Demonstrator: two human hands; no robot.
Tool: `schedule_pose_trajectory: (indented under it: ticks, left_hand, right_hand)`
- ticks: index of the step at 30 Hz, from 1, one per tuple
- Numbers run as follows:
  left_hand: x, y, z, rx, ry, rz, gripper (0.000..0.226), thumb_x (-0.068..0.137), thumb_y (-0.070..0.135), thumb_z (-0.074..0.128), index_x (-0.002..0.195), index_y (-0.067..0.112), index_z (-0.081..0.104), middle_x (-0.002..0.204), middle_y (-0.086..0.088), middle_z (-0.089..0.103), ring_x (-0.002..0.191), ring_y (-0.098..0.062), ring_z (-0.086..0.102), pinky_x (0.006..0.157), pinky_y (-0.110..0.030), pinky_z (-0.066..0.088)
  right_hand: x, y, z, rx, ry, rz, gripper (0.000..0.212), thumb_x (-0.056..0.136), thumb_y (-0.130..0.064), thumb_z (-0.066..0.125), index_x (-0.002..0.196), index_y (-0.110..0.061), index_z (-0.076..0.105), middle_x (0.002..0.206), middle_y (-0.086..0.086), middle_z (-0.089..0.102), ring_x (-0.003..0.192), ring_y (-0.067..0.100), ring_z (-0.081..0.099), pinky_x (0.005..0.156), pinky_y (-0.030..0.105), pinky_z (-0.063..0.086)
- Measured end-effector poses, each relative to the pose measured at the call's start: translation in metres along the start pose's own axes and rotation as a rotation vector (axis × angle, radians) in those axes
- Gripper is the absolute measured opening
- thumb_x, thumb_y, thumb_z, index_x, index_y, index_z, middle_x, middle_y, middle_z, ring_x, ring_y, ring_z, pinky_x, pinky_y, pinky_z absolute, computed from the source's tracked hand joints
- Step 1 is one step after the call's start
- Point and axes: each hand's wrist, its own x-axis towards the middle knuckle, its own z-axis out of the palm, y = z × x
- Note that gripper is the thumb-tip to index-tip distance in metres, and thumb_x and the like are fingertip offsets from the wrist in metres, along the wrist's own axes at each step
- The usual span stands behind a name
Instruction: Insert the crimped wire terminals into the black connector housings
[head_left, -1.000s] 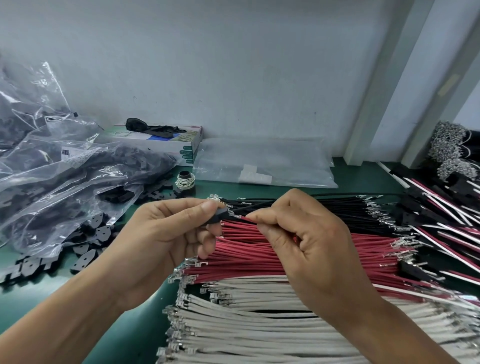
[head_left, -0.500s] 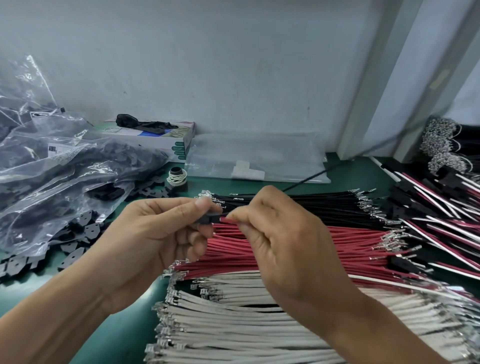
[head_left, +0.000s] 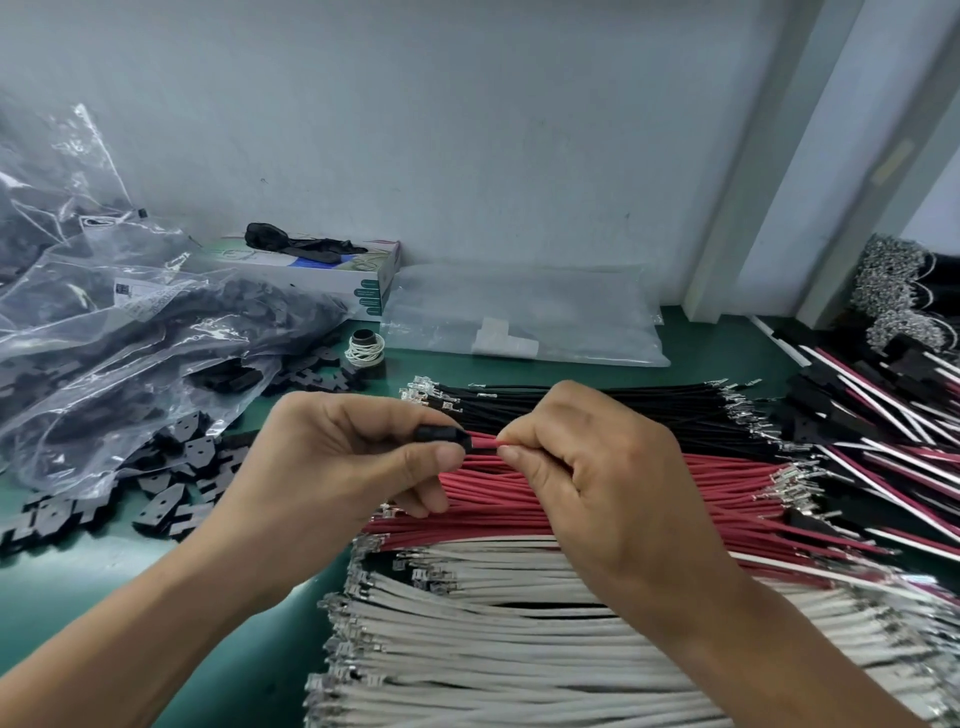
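Observation:
My left hand (head_left: 332, 457) pinches a small black connector housing (head_left: 444, 437) between thumb and fingers. My right hand (head_left: 597, 478) pinches a red wire (head_left: 484, 441) whose end sits in the housing's right side; its terminal is hidden. Under the hands lie rows of crimped wires: black wires (head_left: 597, 400) at the back, red wires (head_left: 727, 483) in the middle, white wires (head_left: 493, 639) nearest me. Loose black housings (head_left: 171, 467) lie scattered on the green table (head_left: 78, 597) to the left.
Clear plastic bags of black parts (head_left: 119, 338) fill the left. A white box (head_left: 322, 270) and a flat clear bag (head_left: 524, 317) sit against the wall, with a small spool (head_left: 365, 349) before them. Finished assemblies with housings (head_left: 872, 410) pile at the right.
The hands have drawn slightly lower in view and closer together at the housing. The red wire now reaches into the housing's side, with less of it showing between the fingers.

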Motion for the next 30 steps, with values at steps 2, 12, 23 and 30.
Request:
schedule_pose_trajectory:
  ticks: [2,12,23,30]
  left_hand:
    - [-0.001,0.0,0.0,-0.004,-0.023,0.0,0.022,0.066,0.014,0.082,0.088,0.012,0.083,0.066,-0.019,0.074,0.054,-0.021,0.071,0.056,-0.023,0.058]
    - [0.004,-0.002,-0.008,0.055,0.042,0.003,0.02,0.069,0.032,0.083,0.088,0.025,0.083,0.071,-0.014,0.076,0.057,-0.02,0.07,0.05,-0.027,0.054]
    - [0.005,-0.007,-0.009,0.039,0.032,-0.003,0.022,0.069,0.033,0.082,0.089,0.026,0.082,0.069,-0.011,0.075,0.058,-0.015,0.069,0.05,-0.021,0.054]
    - [0.006,-0.008,-0.009,-0.048,0.007,-0.042,0.024,0.066,0.021,0.083,0.09,0.019,0.083,0.074,-0.017,0.076,0.063,-0.02,0.074,0.057,-0.022,0.059]
  right_hand:
    - [-0.002,-0.001,0.001,-0.008,-0.015,-0.029,0.011,0.093,-0.019,0.064,0.09,-0.015,0.074,0.082,-0.008,0.059,0.072,0.008,0.057,0.066,0.023,0.048]
    - [0.002,-0.006,-0.036,-0.182,-0.074,-0.024,0.005,0.087,-0.038,0.069,0.087,-0.034,0.071,0.086,-0.019,0.055,0.084,0.003,0.052,0.068,0.026,0.047]
    - [-0.013,-0.016,-0.009,-0.119,-0.458,0.088,0.01,0.091,-0.045,0.057,0.093,-0.035,0.058,0.095,-0.023,0.056,0.097,-0.002,0.046,0.075,0.021,0.037]
    - [-0.011,-0.01,-0.019,0.156,-0.163,0.212,0.01,0.099,-0.037,0.051,0.09,-0.034,0.056,0.091,-0.016,0.058,0.083,0.009,0.057,0.067,0.023,0.044]
